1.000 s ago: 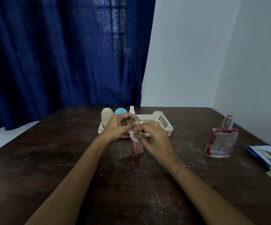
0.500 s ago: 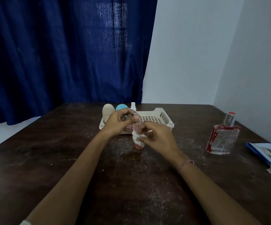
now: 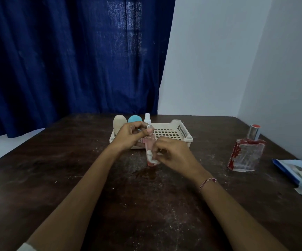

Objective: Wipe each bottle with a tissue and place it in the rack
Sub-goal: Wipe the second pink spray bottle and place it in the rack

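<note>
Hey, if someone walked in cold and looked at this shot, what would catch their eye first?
Likely the hands at mid-table: the left hand holds a slim pink bottle by its top while the right hand presses a white tissue to its lower part. Just behind sits a cream rack, and a square red-trimmed bottle stands apart on the right.

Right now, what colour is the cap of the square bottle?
Silver cap with a red top, head view.
</note>
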Tool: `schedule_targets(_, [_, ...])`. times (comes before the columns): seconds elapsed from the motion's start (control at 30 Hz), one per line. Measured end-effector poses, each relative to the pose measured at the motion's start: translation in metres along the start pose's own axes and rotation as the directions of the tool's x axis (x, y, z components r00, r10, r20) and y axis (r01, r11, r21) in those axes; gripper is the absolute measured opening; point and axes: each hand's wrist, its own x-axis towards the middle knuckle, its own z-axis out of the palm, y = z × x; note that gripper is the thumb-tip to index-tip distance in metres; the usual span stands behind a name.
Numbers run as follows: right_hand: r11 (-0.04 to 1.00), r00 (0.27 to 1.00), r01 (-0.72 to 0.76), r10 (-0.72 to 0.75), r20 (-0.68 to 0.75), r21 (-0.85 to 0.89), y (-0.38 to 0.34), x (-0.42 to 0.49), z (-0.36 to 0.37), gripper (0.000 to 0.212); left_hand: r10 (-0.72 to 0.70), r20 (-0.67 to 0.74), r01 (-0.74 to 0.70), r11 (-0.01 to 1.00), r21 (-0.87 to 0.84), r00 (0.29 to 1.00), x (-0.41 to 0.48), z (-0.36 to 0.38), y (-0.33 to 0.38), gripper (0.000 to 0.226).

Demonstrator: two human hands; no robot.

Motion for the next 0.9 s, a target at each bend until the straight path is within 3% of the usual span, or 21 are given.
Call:
schedule_targets(0.07, [1.0,0.988,0.004,-0.002,0.152,-0.014,0.001,-0.001,0.0,0.015,-0.016,-0.008,0.016,1.0,-0.004,1.0,-0.001,0.0,0.001,0.028])
schedule_targets(0.13, [1.0,0.979,0.012,-0.007,0.205,-0.026,0.001,0.0,0.001,0.016,-0.023,-0.005,0.023,1.0,-0.011,1.0,-0.002,0.0,0.003,0.027])
schedule_targets(0.2, [1.0,0.995,0.019,-0.019,0.1,-0.003,0.0,0.0,0.001,0.016,-0.022,0.02,0.023,0.999,-0.042,1.0,-0.004,0.001,0.006,0.019])
schedule_targets(0.3, [0.999,0.982,0.051,-0.046,-0.185,0.019,-0.004,0.002,-0.003,0.017,-0.003,0.078,0.01,0.997,-0.081,0.997,-0.006,0.005,0.008,0.012])
schedule_targets(0.4, [0.999,0.97,0.015,-0.005,-0.243,0.042,-0.004,0.003,-0.004,0.016,0.008,0.107,-0.001,0.998,-0.067,0.994,-0.006,0.006,0.008,0.012])
schedule_targets(0.57, [0.996,0.993,-0.033,0.023,0.119,0.084,0.003,0.002,-0.003,0.017,-0.017,0.109,0.029,0.993,-0.115,0.994,-0.006,0.003,0.008,0.011])
schedule_targets(0.63, [0.997,0.988,-0.028,0.016,0.152,0.074,0.003,0.001,-0.003,0.016,-0.03,0.108,0.042,0.993,-0.113,0.994,-0.005,0.002,0.007,0.011])
schedule_targets(0.77, [0.995,0.992,-0.032,0.043,-0.122,0.093,-0.004,0.002,-0.008,0.025,-0.006,0.169,0.028,0.992,-0.126,0.986,-0.006,0.006,0.008,0.013])
schedule_targets(0.9, [0.963,0.89,-0.213,0.26,-0.374,0.162,-0.008,0.004,-0.01,0.048,0.017,0.231,0.01,0.993,-0.116,0.973,-0.006,0.007,0.009,0.021])
